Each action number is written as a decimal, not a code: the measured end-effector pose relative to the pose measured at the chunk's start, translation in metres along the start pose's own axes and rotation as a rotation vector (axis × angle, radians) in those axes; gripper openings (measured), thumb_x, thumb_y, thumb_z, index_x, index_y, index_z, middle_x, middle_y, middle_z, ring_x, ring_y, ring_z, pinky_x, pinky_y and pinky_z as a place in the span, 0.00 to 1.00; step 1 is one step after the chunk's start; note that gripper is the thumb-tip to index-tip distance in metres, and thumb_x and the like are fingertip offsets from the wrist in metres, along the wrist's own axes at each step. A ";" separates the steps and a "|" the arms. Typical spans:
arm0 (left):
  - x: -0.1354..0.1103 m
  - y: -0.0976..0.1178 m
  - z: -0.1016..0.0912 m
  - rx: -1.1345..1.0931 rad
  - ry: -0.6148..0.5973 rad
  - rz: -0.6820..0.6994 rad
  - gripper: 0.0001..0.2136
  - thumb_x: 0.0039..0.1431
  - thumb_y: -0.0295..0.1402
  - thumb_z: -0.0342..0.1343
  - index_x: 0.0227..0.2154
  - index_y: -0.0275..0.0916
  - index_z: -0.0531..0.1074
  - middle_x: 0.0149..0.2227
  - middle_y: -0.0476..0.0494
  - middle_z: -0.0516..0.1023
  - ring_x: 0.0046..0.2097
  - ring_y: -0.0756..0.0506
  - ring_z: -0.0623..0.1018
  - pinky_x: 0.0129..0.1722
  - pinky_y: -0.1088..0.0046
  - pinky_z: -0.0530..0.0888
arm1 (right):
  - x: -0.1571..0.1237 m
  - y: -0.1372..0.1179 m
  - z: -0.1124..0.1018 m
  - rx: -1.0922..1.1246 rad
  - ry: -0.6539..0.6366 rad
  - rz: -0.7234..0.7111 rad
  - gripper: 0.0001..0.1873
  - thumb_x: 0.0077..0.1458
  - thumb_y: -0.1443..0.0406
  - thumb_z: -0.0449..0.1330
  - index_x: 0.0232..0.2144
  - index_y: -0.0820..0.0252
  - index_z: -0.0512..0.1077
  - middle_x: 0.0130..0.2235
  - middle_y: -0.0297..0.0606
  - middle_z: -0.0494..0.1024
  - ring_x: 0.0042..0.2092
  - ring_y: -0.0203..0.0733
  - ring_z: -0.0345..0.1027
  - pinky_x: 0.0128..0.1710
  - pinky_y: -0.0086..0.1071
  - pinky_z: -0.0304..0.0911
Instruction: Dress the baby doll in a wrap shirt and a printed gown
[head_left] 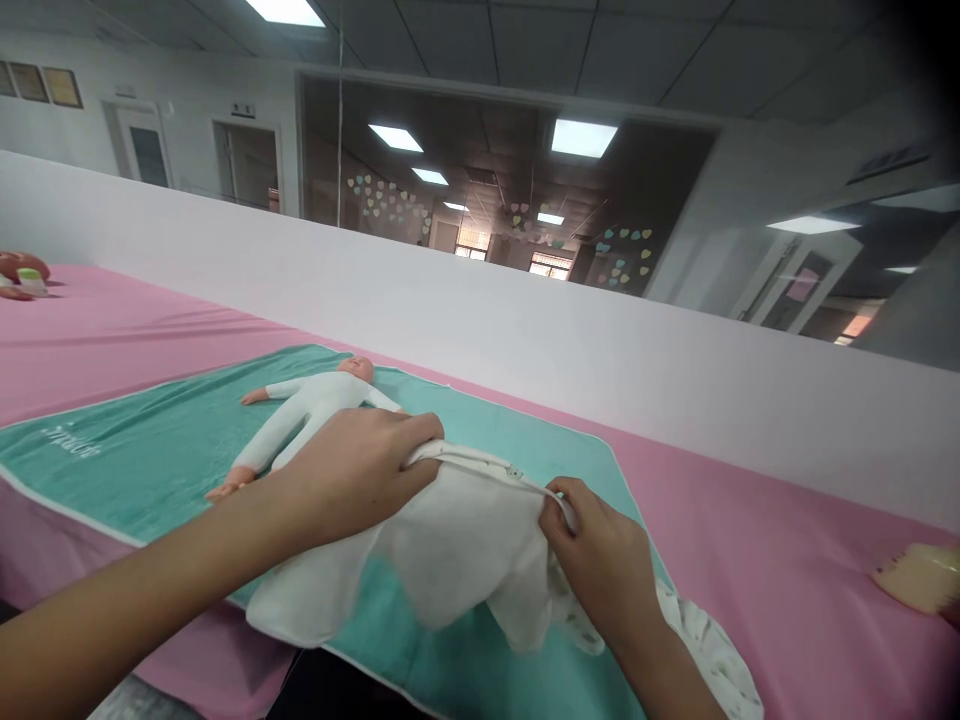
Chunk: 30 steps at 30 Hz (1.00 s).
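Observation:
Between my two hands hangs a small white baby garment (pixel 465 530), held by its upper edge. My left hand (pixel 367 460) pinches that edge at one end, and my right hand (pixel 592 525) grips it at the other. Small printed marks show along the band; the lower parts droop over the towel. Behind my left hand a baby doll (pixel 319 400) in a white bodysuit lies on its back, arms spread, partly hidden by my hand and forearm. Another white cloth with a small print (pixel 709 650) lies beyond my right forearm.
A teal towel (pixel 187 450) covers part of the pink-covered table (pixel 750 560). At the far left lies another doll part with a green-capped bottle (pixel 31 282). A yellowish object (pixel 919 578) is at the right edge. A low white wall (pixel 525 340) with a mirror runs behind.

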<state>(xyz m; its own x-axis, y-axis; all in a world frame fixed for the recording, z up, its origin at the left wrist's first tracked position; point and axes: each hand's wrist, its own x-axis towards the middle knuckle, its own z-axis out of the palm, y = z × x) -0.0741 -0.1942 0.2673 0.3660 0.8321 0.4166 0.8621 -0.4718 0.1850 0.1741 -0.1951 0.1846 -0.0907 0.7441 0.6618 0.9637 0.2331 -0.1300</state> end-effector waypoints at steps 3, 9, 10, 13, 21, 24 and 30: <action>0.002 -0.001 0.001 0.045 -0.031 -0.031 0.11 0.56 0.37 0.42 0.33 0.42 0.69 0.26 0.48 0.72 0.27 0.46 0.69 0.28 0.72 0.59 | -0.001 0.012 0.008 -0.061 -0.027 -0.027 0.08 0.53 0.66 0.47 0.27 0.57 0.65 0.24 0.32 0.69 0.21 0.33 0.52 0.20 0.27 0.41; -0.006 -0.015 -0.011 -0.167 -0.257 -0.126 0.16 0.59 0.44 0.39 0.28 0.40 0.66 0.24 0.49 0.68 0.28 0.47 0.69 0.27 0.74 0.59 | -0.002 0.031 -0.012 0.516 -0.386 0.284 0.12 0.54 0.59 0.46 0.25 0.58 0.63 0.23 0.30 0.64 0.23 0.33 0.55 0.22 0.26 0.50; -0.009 -0.020 -0.010 -0.208 -0.332 -0.125 0.18 0.59 0.46 0.39 0.26 0.40 0.65 0.25 0.49 0.68 0.27 0.48 0.69 0.26 0.74 0.58 | -0.003 0.034 -0.018 0.612 -0.470 0.320 0.14 0.55 0.57 0.45 0.23 0.58 0.62 0.23 0.30 0.62 0.23 0.33 0.54 0.23 0.26 0.50; -0.015 -0.036 0.008 -0.172 -0.415 -0.142 0.21 0.57 0.51 0.38 0.26 0.40 0.65 0.24 0.49 0.66 0.26 0.48 0.67 0.23 0.74 0.56 | -0.006 0.046 -0.026 0.710 -0.627 0.343 0.20 0.55 0.53 0.48 0.19 0.59 0.55 0.22 0.29 0.54 0.24 0.32 0.47 0.22 0.26 0.47; -0.017 -0.071 0.115 -0.131 -0.610 -0.107 0.16 0.57 0.46 0.41 0.30 0.41 0.67 0.29 0.47 0.71 0.30 0.46 0.70 0.25 0.74 0.58 | -0.027 0.086 0.035 0.456 -0.963 0.205 0.22 0.54 0.51 0.49 0.19 0.59 0.52 0.23 0.29 0.51 0.25 0.33 0.44 0.23 0.28 0.40; -0.004 -0.084 0.142 -0.056 -0.584 -0.099 0.16 0.57 0.46 0.41 0.29 0.41 0.67 0.29 0.46 0.72 0.31 0.44 0.71 0.26 0.73 0.59 | -0.026 0.092 0.061 0.322 -0.903 0.180 0.22 0.55 0.50 0.47 0.19 0.59 0.54 0.22 0.29 0.54 0.24 0.33 0.46 0.23 0.28 0.39; 0.064 -0.108 0.178 -0.004 -0.452 -0.117 0.13 0.59 0.41 0.39 0.34 0.41 0.65 0.33 0.43 0.73 0.34 0.43 0.73 0.28 0.72 0.63 | 0.024 0.100 0.104 -0.018 -0.653 0.217 0.24 0.57 0.48 0.42 0.21 0.58 0.61 0.22 0.33 0.66 0.24 0.36 0.57 0.23 0.27 0.45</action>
<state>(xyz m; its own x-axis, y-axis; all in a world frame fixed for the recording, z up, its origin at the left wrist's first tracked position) -0.0817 -0.0382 0.1149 0.3830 0.9230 -0.0363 0.9057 -0.3675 0.2115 0.2420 -0.0890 0.1103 -0.0222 0.9989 0.0411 0.9807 0.0297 -0.1930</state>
